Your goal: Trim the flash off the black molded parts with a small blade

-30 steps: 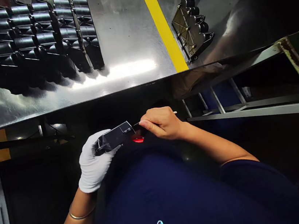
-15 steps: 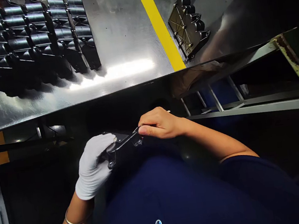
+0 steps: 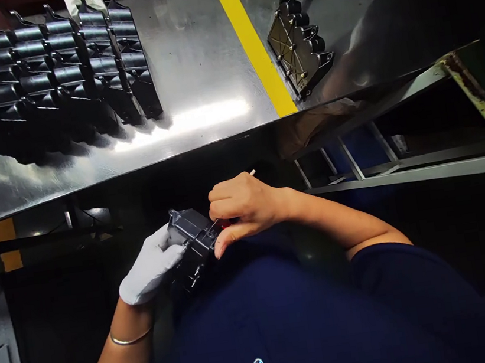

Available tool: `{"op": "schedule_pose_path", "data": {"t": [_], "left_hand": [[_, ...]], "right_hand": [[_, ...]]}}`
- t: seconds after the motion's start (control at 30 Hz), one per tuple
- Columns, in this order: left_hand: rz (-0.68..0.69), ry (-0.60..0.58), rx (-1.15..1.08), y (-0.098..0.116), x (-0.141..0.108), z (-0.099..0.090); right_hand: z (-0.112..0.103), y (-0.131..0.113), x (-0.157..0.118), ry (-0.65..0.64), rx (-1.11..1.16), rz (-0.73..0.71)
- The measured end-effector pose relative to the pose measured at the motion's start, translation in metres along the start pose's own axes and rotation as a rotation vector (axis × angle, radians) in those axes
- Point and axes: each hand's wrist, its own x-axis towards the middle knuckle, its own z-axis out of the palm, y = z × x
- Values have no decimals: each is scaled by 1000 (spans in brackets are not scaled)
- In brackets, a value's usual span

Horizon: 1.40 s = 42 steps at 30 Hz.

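My left hand (image 3: 150, 266), in a white glove, grips a black plastic part (image 3: 192, 227) in front of my body, below the bench edge. My right hand (image 3: 245, 205) is bare and closed around a thin tool, whose pale tip (image 3: 253, 173) sticks out behind the knuckles. A bit of red shows under its fingers. The right thumb is at the right edge of the black part. Where the tool's front end meets the part is hard to make out.
Rows of black ribbed parts (image 3: 70, 76) stand on the metal bench (image 3: 196, 68) at the left. A yellow stripe (image 3: 251, 43) crosses it, with another black part (image 3: 296, 49) to its right. Below, at the right, is a metal frame (image 3: 438, 170).
The black part has been turned in my left hand and shows more of its body. My right hand has moved slightly left, onto the part's edge, its thumb now pointing down.
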Motion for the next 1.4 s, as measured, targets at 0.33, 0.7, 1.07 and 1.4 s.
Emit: {"op": "schedule_pose_path", "data": {"t": [0.33,0.7,1.07,1.4], "left_hand": [[40,103,-68,-1,2,13],[44,53,10,7,3,8],[301,738,236,2,24,22],[-221,544,-1031,9,27,54]], "right_hand": [[9,1,-1,130,-160,57],[-4,4,-9,-177,378,193],[27,8,-17,327,595,947],[85,-5,-15,547,897,969]]}}
